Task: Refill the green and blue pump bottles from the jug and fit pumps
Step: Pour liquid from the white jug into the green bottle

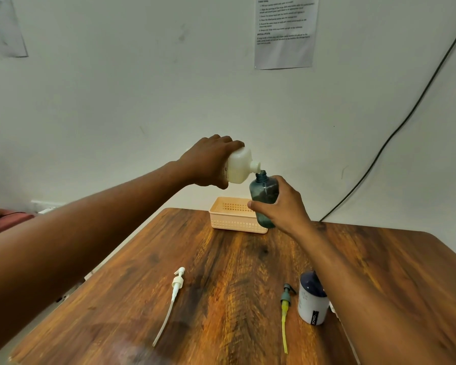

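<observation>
Grip: left hand (208,162) was wrapped round the white jug (238,167); right hand (279,204) clasped the blue bottle (264,191).
Jug: tipped sideways in the air, spout touching the bottle's open mouth.
Bottle: held upright above the table's (221,272) far end, in front of the peach basket (234,218).
Pumps: white pump (176,284) lay flat near the middle; grey pump (287,299) with a yellow tube lay beside a white bottle (312,304) with a dark top.
Wall: printed sheet (284,30), black cable (395,133).
</observation>
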